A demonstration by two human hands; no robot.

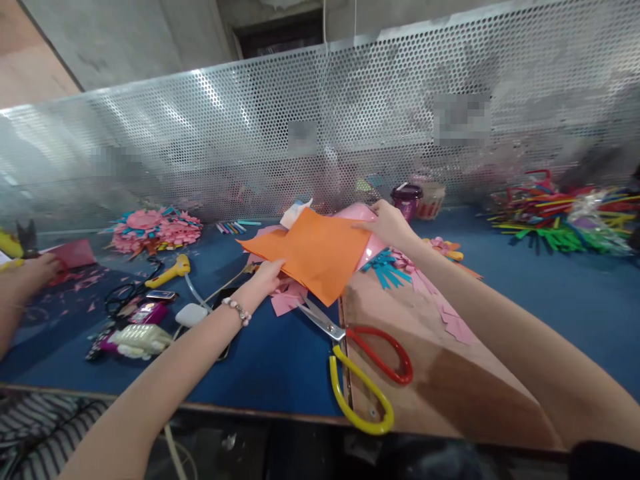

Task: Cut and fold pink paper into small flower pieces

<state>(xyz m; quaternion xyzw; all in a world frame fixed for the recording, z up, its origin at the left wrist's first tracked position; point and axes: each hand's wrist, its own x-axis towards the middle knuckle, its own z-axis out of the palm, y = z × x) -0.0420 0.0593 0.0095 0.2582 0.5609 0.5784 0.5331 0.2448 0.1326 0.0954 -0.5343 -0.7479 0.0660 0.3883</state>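
Note:
An orange paper sheet (315, 252) is held up over the blue table (280, 360) by both hands. My left hand (266, 275) pinches its near left edge; a bead bracelet sits on that wrist. My right hand (387, 223) grips its far right corner. Pink paper (361, 215) lies under the orange sheet. Scissors (360, 363) with one red and one yellow handle loop lie just below the sheet, blades pointing up-left, partly on a brown board (440, 373).
Pink paper flowers (155, 230) lie at the back left, coloured pens (237, 227) beside them. A yellow tool (169, 272), phone and small gadgets (137, 330) clutter the left. Another person's hand (27, 277) works at far left. Coloured paper strips (560, 217) are piled at the right. Perforated metal screen (320, 133) behind.

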